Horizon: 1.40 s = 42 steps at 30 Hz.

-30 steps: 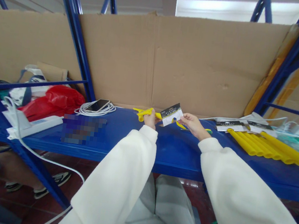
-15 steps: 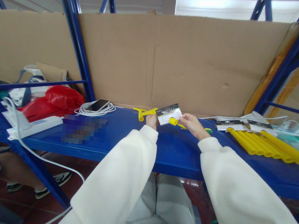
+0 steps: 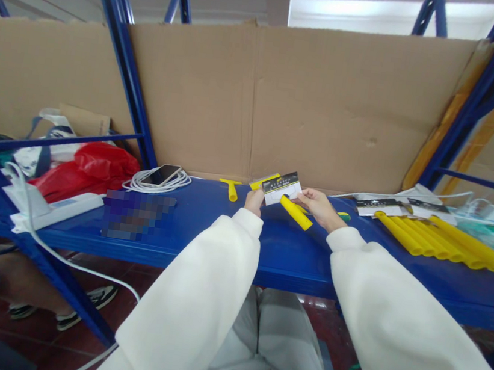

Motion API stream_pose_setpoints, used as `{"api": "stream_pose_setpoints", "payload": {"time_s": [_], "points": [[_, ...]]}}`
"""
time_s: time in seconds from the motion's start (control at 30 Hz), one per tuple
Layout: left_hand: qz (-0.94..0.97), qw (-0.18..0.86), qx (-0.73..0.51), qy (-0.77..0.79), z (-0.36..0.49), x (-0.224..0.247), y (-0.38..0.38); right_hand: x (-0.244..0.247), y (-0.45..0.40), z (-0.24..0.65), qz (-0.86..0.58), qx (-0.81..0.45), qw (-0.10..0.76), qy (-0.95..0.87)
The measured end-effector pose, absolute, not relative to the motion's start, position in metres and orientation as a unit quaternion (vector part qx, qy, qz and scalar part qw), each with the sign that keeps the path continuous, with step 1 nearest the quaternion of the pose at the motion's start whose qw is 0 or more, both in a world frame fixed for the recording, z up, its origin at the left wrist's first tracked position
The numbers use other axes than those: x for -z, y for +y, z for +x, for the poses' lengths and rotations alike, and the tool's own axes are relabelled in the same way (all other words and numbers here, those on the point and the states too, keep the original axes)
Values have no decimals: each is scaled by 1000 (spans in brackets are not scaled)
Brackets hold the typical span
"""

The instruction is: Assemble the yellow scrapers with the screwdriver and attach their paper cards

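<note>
My left hand (image 3: pixel 254 201) is closed at the left end of a black-and-white card (image 3: pixel 282 188), where the yellow head of a T-shaped squeegee (image 3: pixel 297 213) shows behind the card. The squeegee's handle sticks out through the card and slants down to the right. With fingertips pinched, my right hand (image 3: pixel 320 209) grips the card's right edge. Another yellow T-shaped tool (image 3: pixel 232 191) lies on the blue shelf (image 3: pixel 208 234), left of my hands. Just behind my right hand is a small green-and-yellow item (image 3: pixel 343 216), partly hidden.
Several yellow-handled tools with cards (image 3: pixel 440 239) lie in a row at right. On the left are a phone (image 3: pixel 162 175) on a coiled white cable, a power strip (image 3: pixel 66 204) and a red bag (image 3: pixel 104 163). Cardboard (image 3: pixel 329 111) walls the back. Another person's leg (image 3: pixel 29 284) shows below left.
The handle, which showed only a short end in front of the card, now sticks out at length toward the lower right. The squeegee head has drawn close behind the card.
</note>
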<state>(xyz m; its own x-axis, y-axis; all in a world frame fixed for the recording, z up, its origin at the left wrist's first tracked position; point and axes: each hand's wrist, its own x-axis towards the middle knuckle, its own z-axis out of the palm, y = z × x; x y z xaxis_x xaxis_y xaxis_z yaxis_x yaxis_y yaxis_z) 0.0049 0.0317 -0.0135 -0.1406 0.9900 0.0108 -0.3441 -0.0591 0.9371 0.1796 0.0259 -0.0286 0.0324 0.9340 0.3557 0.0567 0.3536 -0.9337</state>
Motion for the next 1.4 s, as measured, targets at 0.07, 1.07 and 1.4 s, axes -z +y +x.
{"api": "stream_pose_setpoints", "payload": {"time_s": [0.07,1.07,1.4], "points": [[377,538,-615,435,5,13,32,28,26,179,-423,-385,584,-576],[450,586,-519,431,3,16,40,28,28,178,-467,-366,629,-502],[463,598,-475,449,1,15,30,23,22,176,-487,-386,619,-479]]}}
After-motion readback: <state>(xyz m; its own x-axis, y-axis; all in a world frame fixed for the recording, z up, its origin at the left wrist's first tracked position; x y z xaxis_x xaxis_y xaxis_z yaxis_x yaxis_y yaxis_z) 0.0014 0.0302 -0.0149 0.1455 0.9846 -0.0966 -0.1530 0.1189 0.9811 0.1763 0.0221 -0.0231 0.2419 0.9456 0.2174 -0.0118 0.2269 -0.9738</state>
